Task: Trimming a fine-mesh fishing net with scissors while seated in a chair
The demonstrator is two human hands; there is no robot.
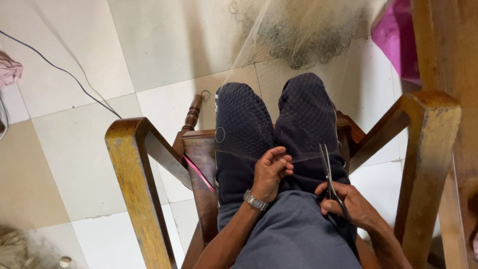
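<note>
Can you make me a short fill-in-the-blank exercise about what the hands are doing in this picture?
1. The right hand holds a pair of ____ with the blades pointing up.
2. The left hand pinches the fine ____ draped over the knees.
3. On the left wrist sits a metal ____.
4. The person sits in a ____ chair with armrests.

Missing words: scissors; net; watch; wooden

Floor (pixel 149 45): pale square tiles, daylit. I sit in a dark wooden armchair (pixel 130 164). Black cable (pixel 64 72) far left; magenta cloth (pixel 396 37) far right.
</note>
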